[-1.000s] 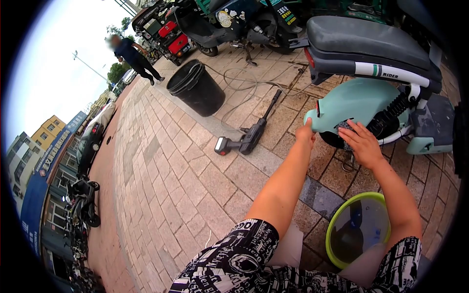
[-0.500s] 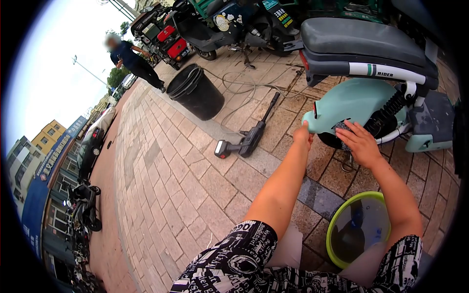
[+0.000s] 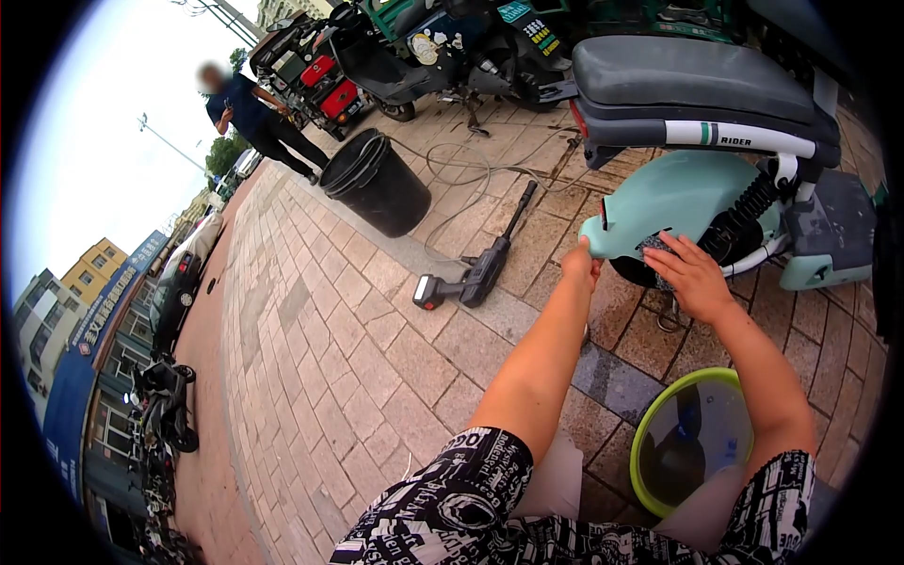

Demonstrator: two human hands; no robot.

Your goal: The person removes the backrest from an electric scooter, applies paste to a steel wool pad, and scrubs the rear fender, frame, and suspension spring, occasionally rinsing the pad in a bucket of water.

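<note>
In the head view, a mint-green rear fender curves over the wheel of an electric scooter. My left hand is closed on the fender's rear tip, the thumb on top. Against the fender's lower side, my right hand presses a speckled dark grey sponge or cloth, which its fingers partly cover. Just right of that hand is a black coil-spring shock absorber. The grey scooter seat is above both hands.
A lime-rimmed basin holding water stands by my legs. On the paving lie a cordless spray gun and its hose. Beyond are a black bucket, parked scooters and a standing person.
The standing person has shifted a little, legs now further apart. My view has moved very slightly. Both my hands keep nearly the same places on the fender.
</note>
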